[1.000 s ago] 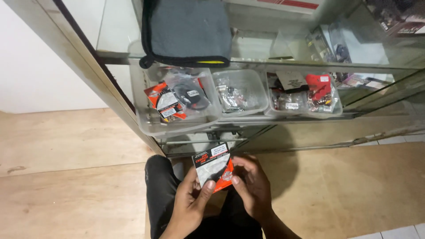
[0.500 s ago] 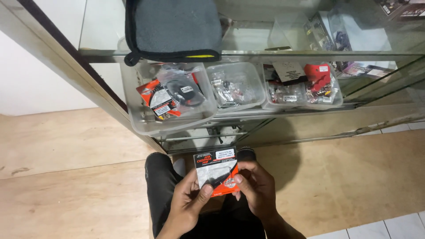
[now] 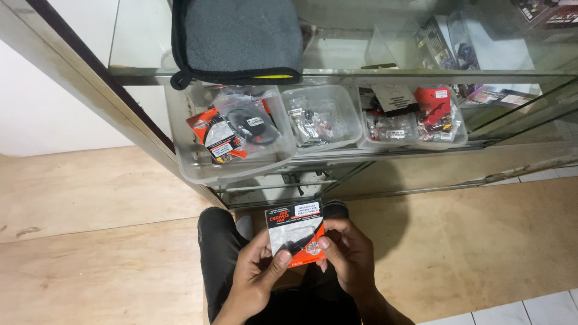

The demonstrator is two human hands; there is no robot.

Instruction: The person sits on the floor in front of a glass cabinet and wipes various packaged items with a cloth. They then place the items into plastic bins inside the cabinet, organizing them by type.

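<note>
From the head view, the left hand (image 3: 256, 274) and the right hand (image 3: 349, 256) both hold a small black, white and orange packet (image 3: 295, 233) upright between them above the lap, each grip closed on it, thumbs pressed on its lower front and fingers behind. Beyond the hands stands a glass cabinet (image 3: 421, 72) on a wooden floor (image 3: 90, 241). On its top lies a grey cloth (image 3: 238, 39), and on the shelf below sit three clear tubs (image 3: 192, 171) side by side, filled with more small packets.
</note>
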